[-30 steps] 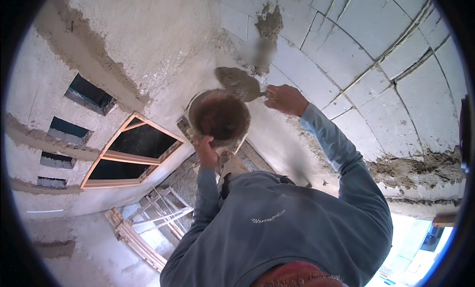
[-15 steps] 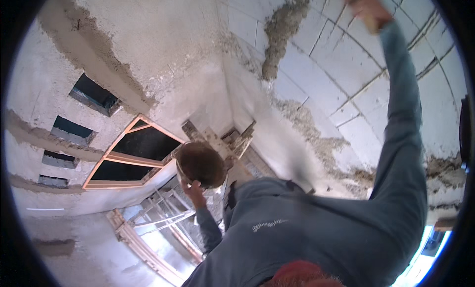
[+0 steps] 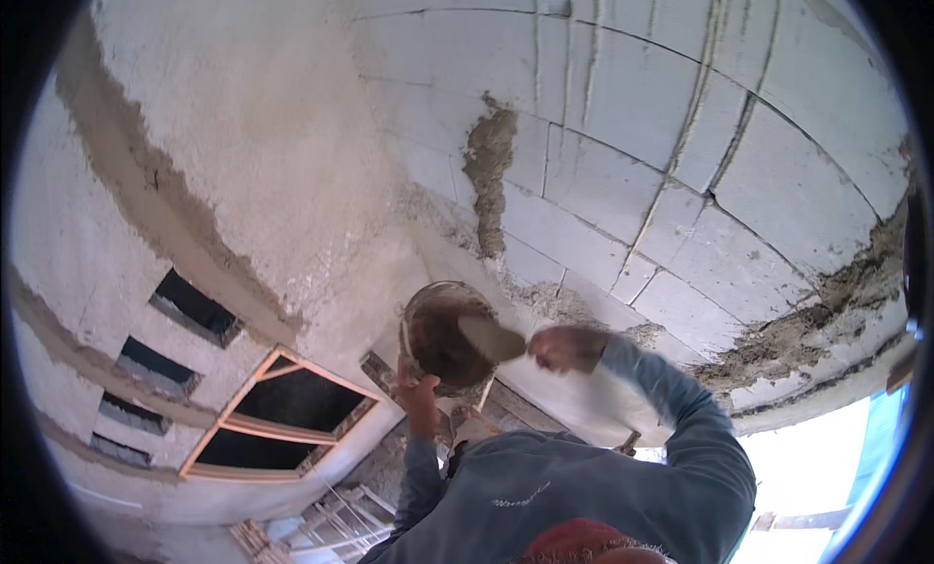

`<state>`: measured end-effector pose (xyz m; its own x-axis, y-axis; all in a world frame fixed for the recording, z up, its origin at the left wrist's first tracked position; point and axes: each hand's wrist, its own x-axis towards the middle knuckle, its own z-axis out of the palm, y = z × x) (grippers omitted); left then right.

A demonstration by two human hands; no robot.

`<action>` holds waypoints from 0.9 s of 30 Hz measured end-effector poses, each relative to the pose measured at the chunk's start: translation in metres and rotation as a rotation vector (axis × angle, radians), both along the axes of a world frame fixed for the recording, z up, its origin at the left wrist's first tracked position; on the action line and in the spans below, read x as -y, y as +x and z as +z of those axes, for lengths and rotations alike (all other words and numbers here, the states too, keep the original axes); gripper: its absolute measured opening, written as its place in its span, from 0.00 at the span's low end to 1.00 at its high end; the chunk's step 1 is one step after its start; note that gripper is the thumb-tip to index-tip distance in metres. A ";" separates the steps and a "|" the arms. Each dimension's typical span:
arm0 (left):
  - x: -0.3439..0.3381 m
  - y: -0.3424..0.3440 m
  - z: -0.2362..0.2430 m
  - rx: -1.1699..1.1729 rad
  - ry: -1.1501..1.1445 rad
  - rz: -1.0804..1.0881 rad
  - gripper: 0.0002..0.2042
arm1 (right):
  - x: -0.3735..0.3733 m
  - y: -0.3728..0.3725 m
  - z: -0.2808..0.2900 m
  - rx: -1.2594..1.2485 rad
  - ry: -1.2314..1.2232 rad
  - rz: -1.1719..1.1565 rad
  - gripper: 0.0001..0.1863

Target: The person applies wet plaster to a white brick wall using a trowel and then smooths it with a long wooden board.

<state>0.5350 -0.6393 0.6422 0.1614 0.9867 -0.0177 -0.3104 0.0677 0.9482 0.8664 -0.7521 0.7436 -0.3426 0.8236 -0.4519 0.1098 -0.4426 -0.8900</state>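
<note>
My left hand (image 3: 420, 405) grips the near rim of a round bucket (image 3: 416, 311), its thumb over the edge. Inside, the bucket looks dark and brownish; how full it is I cannot tell. My right hand (image 3: 564, 350) is closed round the handle of a trowel (image 3: 494, 339). The trowel's blade, slightly blurred, reaches over the bucket's right side; whether it touches what is inside is unclear. Beyond both hands rises a wall of pale blocks (image 3: 603, 194), with a rough patch of grey mortar (image 3: 489, 170) near the corner.
On the left, a plastered wall (image 3: 282, 165) has several small square openings and a wooden window frame (image 3: 255, 445). Boards (image 3: 530, 413) lie below the bucket. A ladder-like frame (image 3: 341, 520) stands lower left. Rough mortar (image 3: 788, 345) runs along the block wall's lower right.
My right hand has come down from high against the block wall to the bucket, bringing the trowel over it. The bucket and left hand sit further right in the picture; the view has shifted.
</note>
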 end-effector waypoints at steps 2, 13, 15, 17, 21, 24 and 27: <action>0.005 0.042 0.026 -0.027 0.092 -0.105 0.33 | 0.012 -0.008 -0.045 -0.070 -0.092 -0.047 0.13; -0.025 0.113 0.140 -0.114 0.181 -0.403 0.28 | -0.019 0.059 -0.061 1.251 0.915 -0.059 0.31; -0.050 0.087 0.113 -0.099 0.192 -0.402 0.33 | -0.046 0.024 0.031 1.545 0.752 -0.009 0.21; -0.048 0.115 0.120 -0.069 0.248 -0.431 0.35 | -0.050 0.033 0.014 1.598 0.799 -0.287 0.17; -0.067 0.102 0.116 0.035 0.358 -0.426 0.42 | -0.042 0.004 -0.002 1.493 0.693 -0.145 0.18; -0.070 0.092 0.109 0.008 0.390 -0.416 0.41 | -0.046 0.008 0.027 1.609 0.813 -0.015 0.15; -0.053 0.105 0.112 -0.079 0.458 -0.383 0.42 | -0.071 0.017 0.030 1.704 0.829 -0.363 0.11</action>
